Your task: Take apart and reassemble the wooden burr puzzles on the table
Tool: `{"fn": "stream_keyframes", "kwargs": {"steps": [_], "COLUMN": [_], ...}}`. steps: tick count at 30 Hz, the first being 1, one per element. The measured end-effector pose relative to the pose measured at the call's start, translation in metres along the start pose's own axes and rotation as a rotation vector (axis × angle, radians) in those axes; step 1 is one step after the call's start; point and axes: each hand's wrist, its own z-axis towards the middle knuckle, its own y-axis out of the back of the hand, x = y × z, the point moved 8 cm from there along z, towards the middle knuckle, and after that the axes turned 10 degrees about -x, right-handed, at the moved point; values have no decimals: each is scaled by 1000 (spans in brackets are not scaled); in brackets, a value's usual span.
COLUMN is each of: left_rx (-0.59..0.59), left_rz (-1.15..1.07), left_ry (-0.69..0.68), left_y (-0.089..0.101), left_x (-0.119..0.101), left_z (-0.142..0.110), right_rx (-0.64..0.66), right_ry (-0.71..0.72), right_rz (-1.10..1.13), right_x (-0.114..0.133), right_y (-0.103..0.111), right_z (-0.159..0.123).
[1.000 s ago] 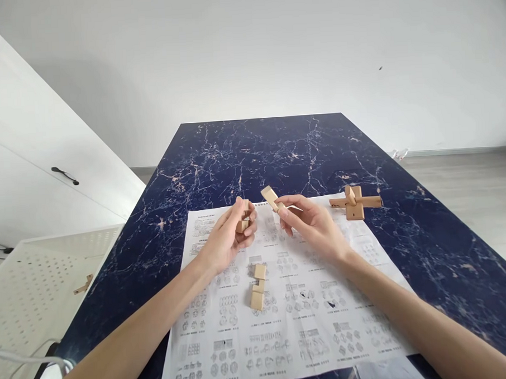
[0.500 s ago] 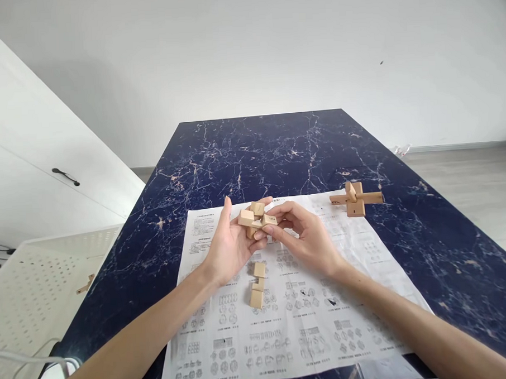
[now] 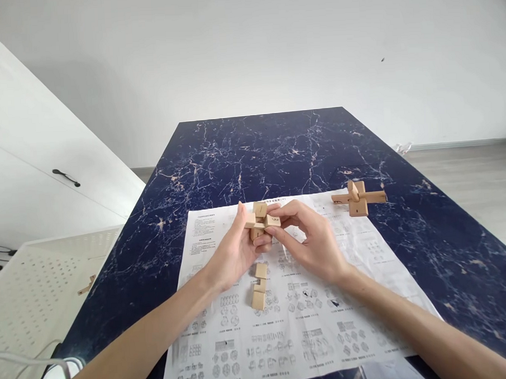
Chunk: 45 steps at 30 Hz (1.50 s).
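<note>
Gripping 2 seemingly interlocked wooden pieces (image 3: pixel 260 210) (image 3: pixel 273 221), left fingers (image 3: pixel 239 218) and right fingers (image 3: pixel 291 209) hover above printed paper (image 3: pixel 331 245).

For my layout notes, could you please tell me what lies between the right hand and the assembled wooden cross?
In the head view, only the printed diagram sheet shows between the right hand and the assembled wooden cross.

Pale tan wooden pieces (image 3: pixel 260 210), dark blue white-veined tabletop (image 3: pixel 255 156)

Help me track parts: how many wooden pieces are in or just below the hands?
3: crosswise piece in the right hand, crossing piece in the left hand, loose piece on the printed sheet. Fingers may hide more.
</note>
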Motion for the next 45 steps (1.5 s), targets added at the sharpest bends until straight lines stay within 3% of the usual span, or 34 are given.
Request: {"fn": "stream_keyframes", "kwargs": {"steps": [4,9,12,18,25,35,45], "left_rx": [-5,0,-3,40,-35,7,35], "left_rz": [-6,-91,-100,-142,-298,-152,-25], "left_ry": [7,21,15,62,139,134,56], "left_y": [-2,-2,-1,-4,1,-6,-9], "left_x": [1,5,5,5,8,12,8], "left_z": [-2,-4,-4,-3,-3,-2,-1], "right_rx": [-32,-27,-25,7,-12,133,103], "right_ry": [224,388,383,199,418,198,35], "right_rz": [-126,-193,-197,-162,-256,-241,-165], "right_x": [16,25,25,11,26,8,-1], "right_y": [3,2,2,3,1,-3,3], "right_z": [-3,-7,-6,0,-7,0,7]}}
